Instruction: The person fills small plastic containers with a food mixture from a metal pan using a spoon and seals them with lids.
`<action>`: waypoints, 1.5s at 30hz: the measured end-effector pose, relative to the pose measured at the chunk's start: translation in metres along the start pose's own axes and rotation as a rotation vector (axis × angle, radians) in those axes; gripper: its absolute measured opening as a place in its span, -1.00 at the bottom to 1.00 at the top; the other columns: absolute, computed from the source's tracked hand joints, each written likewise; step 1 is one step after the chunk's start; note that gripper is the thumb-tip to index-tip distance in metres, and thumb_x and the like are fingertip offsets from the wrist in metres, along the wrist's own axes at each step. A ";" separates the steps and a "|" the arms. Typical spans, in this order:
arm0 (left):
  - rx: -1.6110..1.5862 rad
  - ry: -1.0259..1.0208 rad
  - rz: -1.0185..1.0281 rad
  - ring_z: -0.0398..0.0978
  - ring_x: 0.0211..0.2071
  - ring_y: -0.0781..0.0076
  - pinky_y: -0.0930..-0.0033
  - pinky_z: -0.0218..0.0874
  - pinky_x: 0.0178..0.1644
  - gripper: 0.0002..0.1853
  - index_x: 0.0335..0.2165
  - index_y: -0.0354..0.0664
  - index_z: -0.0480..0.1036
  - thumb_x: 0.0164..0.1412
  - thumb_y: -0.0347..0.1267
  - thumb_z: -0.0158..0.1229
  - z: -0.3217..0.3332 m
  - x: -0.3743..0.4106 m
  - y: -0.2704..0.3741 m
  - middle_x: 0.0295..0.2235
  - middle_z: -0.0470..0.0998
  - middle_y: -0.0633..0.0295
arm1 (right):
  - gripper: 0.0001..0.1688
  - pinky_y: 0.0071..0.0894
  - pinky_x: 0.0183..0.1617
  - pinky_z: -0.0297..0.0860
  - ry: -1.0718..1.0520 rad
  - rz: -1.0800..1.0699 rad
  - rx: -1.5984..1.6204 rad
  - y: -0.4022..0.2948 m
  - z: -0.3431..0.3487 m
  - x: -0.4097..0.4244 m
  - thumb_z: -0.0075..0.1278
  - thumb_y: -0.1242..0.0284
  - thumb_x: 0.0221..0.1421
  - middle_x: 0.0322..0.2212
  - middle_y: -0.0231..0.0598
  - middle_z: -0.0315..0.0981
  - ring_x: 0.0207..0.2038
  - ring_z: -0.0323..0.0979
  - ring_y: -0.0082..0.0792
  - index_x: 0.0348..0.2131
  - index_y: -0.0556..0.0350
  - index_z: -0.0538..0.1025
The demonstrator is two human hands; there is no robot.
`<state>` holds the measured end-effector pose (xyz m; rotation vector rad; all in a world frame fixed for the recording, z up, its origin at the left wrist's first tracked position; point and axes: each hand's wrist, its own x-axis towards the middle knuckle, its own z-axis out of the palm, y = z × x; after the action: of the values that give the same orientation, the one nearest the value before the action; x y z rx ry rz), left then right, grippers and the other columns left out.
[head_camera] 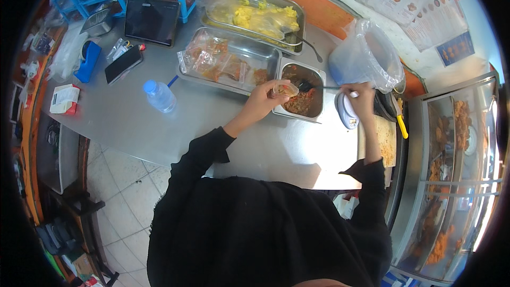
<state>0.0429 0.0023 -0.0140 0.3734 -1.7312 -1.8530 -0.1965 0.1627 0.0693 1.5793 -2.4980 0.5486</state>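
My left hand (266,100) holds a small clear plastic cup (286,88) with some food in it, over the left edge of a deep steel food pan (321,107). Reddish-brown chopped food (299,103) lies in that pan. My right hand (359,95) grips the handle of a black utensil (306,85), whose head is in the pan beside the cup. Under and beside my right hand stands a small white kitchen scale (347,113). A wide steel tray (267,56) left of the pan holds clear bags of reddish food (229,65).
Behind is a steel tray of yellow food (255,15). A bag-lined bucket (360,57) stands back right, near a yellow-handled knife (401,125). At left are a water bottle (161,97), a phone (124,63), a blue tape dispenser (87,63) and a tablet (151,22). A glass food display (450,167) stands right.
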 end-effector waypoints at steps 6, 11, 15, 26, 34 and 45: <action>-0.005 0.137 0.130 0.40 -0.46 0.57 0.56 0.20 -0.40 -0.66 -0.22 -0.17 0.41 -0.09 -0.50 0.15 0.019 -0.023 0.012 -0.37 0.51 0.24 | -0.78 -0.52 -0.23 0.18 -0.067 -0.220 0.470 -0.076 0.052 -0.027 -0.04 0.41 -0.05 -0.32 -0.39 0.36 -0.31 0.28 -0.42 -0.32 0.02 0.49; 0.311 0.228 0.203 0.41 -0.47 0.47 0.52 0.21 -0.38 -0.68 -0.24 -0.15 0.43 -0.09 -0.47 0.16 0.023 -0.038 0.023 -0.35 0.50 0.20 | -0.75 -0.62 -0.21 0.15 -0.662 0.248 1.490 -0.083 0.050 -0.032 -0.12 0.44 0.04 -0.31 -0.38 0.35 -0.33 0.28 -0.59 -0.27 0.20 0.44; 0.290 0.196 0.170 0.43 -0.47 0.43 0.50 0.22 -0.39 -0.68 -0.23 -0.15 0.43 -0.08 -0.47 0.15 0.029 -0.055 0.036 -0.35 0.50 0.17 | -0.76 -0.62 -0.21 0.16 -0.762 0.317 1.565 -0.090 0.043 -0.040 -0.10 0.47 0.03 -0.34 -0.37 0.35 -0.30 0.26 -0.58 -0.27 0.22 0.42; 0.683 0.224 0.145 0.32 -0.45 0.36 0.40 0.18 -0.34 -0.64 -0.24 0.00 0.46 -0.14 -0.42 0.19 0.059 -0.090 0.050 -0.49 0.33 0.25 | -0.86 -0.56 -0.24 0.23 -1.121 0.370 1.679 -0.072 0.053 -0.062 -0.02 0.48 -0.02 -0.44 -0.36 0.34 -0.37 0.28 -0.54 -0.41 0.19 0.40; 0.679 0.223 -0.170 0.35 -0.38 0.39 0.44 0.17 -0.27 -0.66 -0.22 0.01 0.45 -0.08 -0.44 0.12 0.078 -0.116 0.057 -0.43 0.36 0.20 | -0.82 -0.56 -0.20 0.27 -1.325 0.507 1.896 -0.061 0.088 -0.085 -0.01 0.46 -0.03 -0.42 -0.31 0.33 -0.38 0.29 -0.50 -0.40 0.21 0.38; -0.815 0.367 -0.326 0.34 -0.24 0.61 0.69 0.17 -0.26 -0.53 0.00 -0.21 0.16 0.09 -0.46 0.00 0.072 -0.143 0.017 -0.23 0.38 0.29 | -0.72 -0.60 -0.25 0.26 -1.315 0.681 2.179 -0.086 0.105 -0.113 -0.05 0.44 0.00 -0.36 -0.39 0.29 -0.35 0.26 -0.59 -0.25 0.15 0.33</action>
<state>0.1201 0.1438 -0.0137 0.6227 -0.6100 -2.3460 -0.0610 0.1859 -0.0424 -0.1394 0.4769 -0.9972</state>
